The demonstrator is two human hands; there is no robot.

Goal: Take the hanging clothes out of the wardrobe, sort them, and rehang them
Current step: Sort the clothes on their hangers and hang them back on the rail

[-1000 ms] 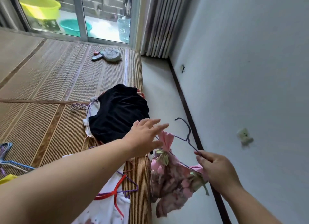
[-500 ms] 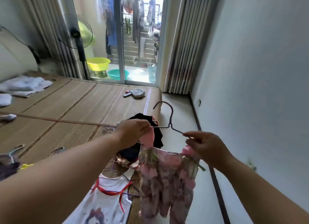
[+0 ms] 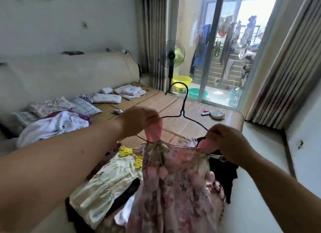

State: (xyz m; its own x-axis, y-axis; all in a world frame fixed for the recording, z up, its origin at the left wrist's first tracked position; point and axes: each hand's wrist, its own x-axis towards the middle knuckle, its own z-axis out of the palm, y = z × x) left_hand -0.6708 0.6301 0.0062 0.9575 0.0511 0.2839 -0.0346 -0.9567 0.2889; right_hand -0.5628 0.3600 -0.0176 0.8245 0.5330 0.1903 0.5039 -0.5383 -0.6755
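Note:
A pink floral dress (image 3: pixel 175 185) hangs from a dark wire hanger (image 3: pixel 183 111) held up in front of me above the bed. My left hand (image 3: pixel 139 121) pinches the dress's left pink strap together with the hanger's left arm. My right hand (image 3: pixel 227 144) pinches the right strap at the hanger's right end. The hook points up, clear of both hands. Below the dress lie a pale green garment (image 3: pixel 107 179) with yellow trim, a black garment (image 3: pixel 224 170) and a white piece.
The bed's bamboo mat (image 3: pixel 156 100) carries a heap of white and purple clothes (image 3: pixel 53 123), pillows and folded towels (image 3: pixel 128 91) near the padded headboard. A standing fan (image 3: pixel 172 57), curtains and a glass balcony door (image 3: pixel 218 46) stand beyond. A remote and grey cloth (image 3: pixel 214 113) lie at the mat's far edge.
My view has swung up and left toward the headboard. Both hands have lifted the hanger and dress higher; my left hand went from reaching, open, to pinching the left strap.

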